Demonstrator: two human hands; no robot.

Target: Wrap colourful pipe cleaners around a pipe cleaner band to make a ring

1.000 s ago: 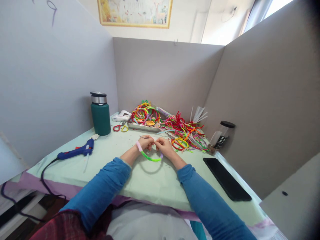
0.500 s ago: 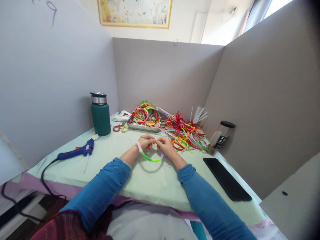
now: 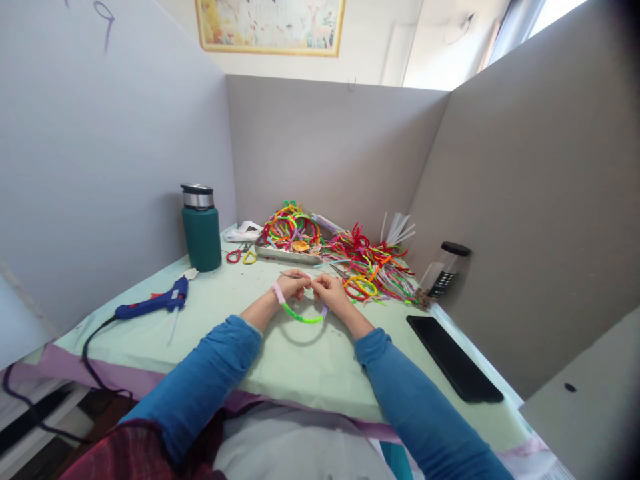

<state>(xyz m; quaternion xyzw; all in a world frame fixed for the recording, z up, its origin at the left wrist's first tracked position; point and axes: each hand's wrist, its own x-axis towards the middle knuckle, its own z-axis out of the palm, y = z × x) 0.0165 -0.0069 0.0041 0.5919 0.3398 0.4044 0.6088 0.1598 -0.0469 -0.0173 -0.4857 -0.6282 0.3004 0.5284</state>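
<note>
Between my hands hangs a pipe-cleaner ring [image 3: 303,318], green at the bottom, pink by the left wrist and lilac on the right. My left hand [image 3: 294,285] is closed on the upper part of the ring, and a thin dark strip pokes out from its fingers. With thumb and fingers pinched, my right hand [image 3: 327,289] holds the ring's top right next to the left fingertips. Both hands are just above the table; the fingers hide the part of the ring they pinch.
A green bottle [image 3: 201,237] and a blue glue gun [image 3: 155,301] are on the left. Behind my hands are a metal tray [image 3: 287,255] of rings and a heap of pipe cleaners [image 3: 370,257]. A black phone [image 3: 453,357] and a clear bottle [image 3: 445,272] are on the right. Grey partitions enclose the table.
</note>
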